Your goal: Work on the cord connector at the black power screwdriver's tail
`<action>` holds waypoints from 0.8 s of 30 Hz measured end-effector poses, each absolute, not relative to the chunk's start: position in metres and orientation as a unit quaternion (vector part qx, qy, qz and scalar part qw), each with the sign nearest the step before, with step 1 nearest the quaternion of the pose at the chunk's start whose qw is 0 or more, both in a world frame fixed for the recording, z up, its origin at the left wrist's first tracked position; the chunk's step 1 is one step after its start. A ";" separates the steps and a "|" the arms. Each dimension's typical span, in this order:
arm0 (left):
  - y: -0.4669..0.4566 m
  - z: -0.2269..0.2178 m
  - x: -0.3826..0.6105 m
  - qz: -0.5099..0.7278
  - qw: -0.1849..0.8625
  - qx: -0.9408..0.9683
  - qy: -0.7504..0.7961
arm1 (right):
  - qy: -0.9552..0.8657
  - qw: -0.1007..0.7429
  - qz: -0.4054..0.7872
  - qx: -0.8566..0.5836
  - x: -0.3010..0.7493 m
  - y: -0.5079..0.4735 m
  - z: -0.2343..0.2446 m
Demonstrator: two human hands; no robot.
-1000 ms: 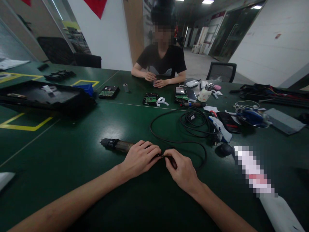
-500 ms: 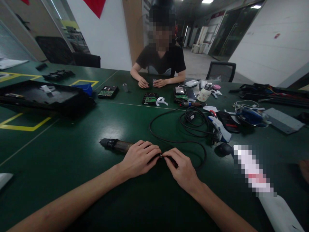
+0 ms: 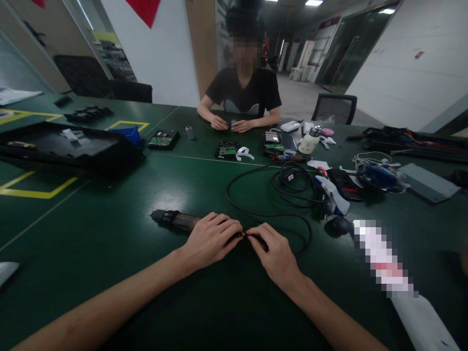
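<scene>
An electric screwdriver (image 3: pixel 185 222) with a dark front end and a brownish body lies on the green table, its tip pointing left. My left hand (image 3: pixel 214 239) is closed over its rear part. At that rear end a small brass-coloured piece (image 3: pixel 243 235) shows between my two hands. My right hand (image 3: pixel 276 253) pinches right beside this piece, thumb and forefinger together. A black cable (image 3: pixel 309 226) curves in behind my right hand, and its end appears to be in my fingers, mostly hidden.
Across the table sits a person (image 3: pixel 243 92) with a small metal cylinder at their hands. Circuit-board units (image 3: pixel 226 149), a cup of tools (image 3: pixel 309 141) and a coiled cable stand farther back. A black tray (image 3: pixel 66 151) is at left, a white-handled device (image 3: pixel 424 317) at right.
My hands have hardly moved. The brass-coloured piece shows slightly more between my fingertips, with a small gap beside the right ones. The other person's hand on the left has shifted slightly toward the metal cylinder.
</scene>
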State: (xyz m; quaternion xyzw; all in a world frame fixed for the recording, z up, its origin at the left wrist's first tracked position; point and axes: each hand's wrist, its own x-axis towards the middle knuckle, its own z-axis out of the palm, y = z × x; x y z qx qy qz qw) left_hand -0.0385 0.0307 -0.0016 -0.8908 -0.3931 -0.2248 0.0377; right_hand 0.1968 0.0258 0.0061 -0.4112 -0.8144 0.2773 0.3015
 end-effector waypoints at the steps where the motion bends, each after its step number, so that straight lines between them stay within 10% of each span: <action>1: 0.031 -0.002 -0.038 -0.225 0.034 -0.893 -0.389 | -0.815 0.300 0.275 -0.412 0.197 0.026 0.006; 24: 0.031 -0.003 -0.041 -0.180 0.125 -0.912 -0.345 | -0.855 0.259 0.235 -0.383 0.194 0.019 0.011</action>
